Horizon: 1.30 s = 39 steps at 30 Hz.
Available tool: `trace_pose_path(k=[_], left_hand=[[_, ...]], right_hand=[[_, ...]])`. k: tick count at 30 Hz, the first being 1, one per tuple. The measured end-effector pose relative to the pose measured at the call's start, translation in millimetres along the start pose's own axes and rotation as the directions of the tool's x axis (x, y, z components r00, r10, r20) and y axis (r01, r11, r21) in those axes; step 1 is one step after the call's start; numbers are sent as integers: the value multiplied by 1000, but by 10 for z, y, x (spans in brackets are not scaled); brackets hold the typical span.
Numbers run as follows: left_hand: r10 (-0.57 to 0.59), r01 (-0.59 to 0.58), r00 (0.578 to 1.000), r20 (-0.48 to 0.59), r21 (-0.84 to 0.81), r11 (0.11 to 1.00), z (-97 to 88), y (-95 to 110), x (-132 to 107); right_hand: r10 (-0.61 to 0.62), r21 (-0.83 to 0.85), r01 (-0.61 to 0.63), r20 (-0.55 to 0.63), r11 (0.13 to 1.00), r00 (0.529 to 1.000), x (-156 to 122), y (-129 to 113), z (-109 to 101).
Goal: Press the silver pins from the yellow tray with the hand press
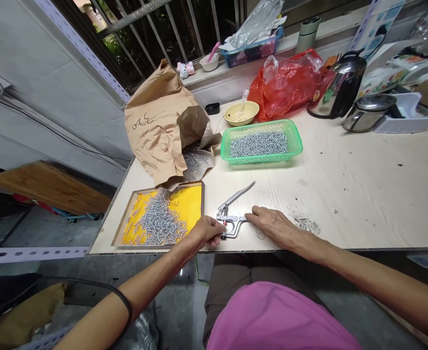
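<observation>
Pliers (pixel 237 220) of grey metal lie at the near edge of the bench (pixel 367 199), left of its middle, between the two hands; their upper handle is raised toward the far right, and a dark spring and a small red part show at their left end; the left hand (pixel 209 230) has thumb and fingers drawn together, pinching that left end, though whether a small piece also sits between the fingertips is too small to tell; the right hand (pixel 272 224) lies palm down on the bench, fingers close together, fingertips touching the right end of the lower bar; whether they grip it I cannot tell.

Just left of the left hand is a shallow tray (pixel 195 204) with a yellow bottom, bearing a heap of small silvery metal pieces (pixel 161 218); beyond it a crumpled brown paper bag (pixel 155 126) lies with its mouth toward the right, more such pieces inside; farther off, right of the bag, a green basket (pixel 261 159) holds a layer of similar pieces; behind it stand a cream bowl (pixel 248 111) and a red plastic bag (pixel 286 87); at the far right are a kettle (pixel 339 87) and a lidded steel pot (pixel 363 116); on the window sill behind sits a blue basket (pixel 250 53).
</observation>
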State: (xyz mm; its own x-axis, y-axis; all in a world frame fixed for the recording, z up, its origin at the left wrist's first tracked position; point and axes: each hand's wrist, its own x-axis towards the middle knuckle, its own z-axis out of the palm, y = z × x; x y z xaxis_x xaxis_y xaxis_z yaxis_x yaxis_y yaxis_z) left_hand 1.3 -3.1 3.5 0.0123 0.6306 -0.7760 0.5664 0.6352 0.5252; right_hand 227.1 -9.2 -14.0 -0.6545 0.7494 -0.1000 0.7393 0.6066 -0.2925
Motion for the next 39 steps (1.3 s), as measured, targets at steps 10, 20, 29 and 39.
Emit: trace_pose_path(k=[10, 20, 29, 39], left_hand=[[-67, 67, 998, 2, -117, 991, 260, -101, -179], [-47, 38, 998, -48, -183, 982, 364, -155, -231], [-24, 11, 998, -62, -207, 978, 365, -156, -251], [-1, -15, 997, -72, -217, 976, 398, -174, -308]], right_hand=[[-28, 5, 28, 43, 1000, 999, -95, 5, -135], [-105, -18, 103, -86, 994, 991, 244, 345, -117], [-130, -109, 147, 148, 983, 980, 500, 413, -190], [-115, -111, 125, 92, 986, 989, 443, 339, -211]])
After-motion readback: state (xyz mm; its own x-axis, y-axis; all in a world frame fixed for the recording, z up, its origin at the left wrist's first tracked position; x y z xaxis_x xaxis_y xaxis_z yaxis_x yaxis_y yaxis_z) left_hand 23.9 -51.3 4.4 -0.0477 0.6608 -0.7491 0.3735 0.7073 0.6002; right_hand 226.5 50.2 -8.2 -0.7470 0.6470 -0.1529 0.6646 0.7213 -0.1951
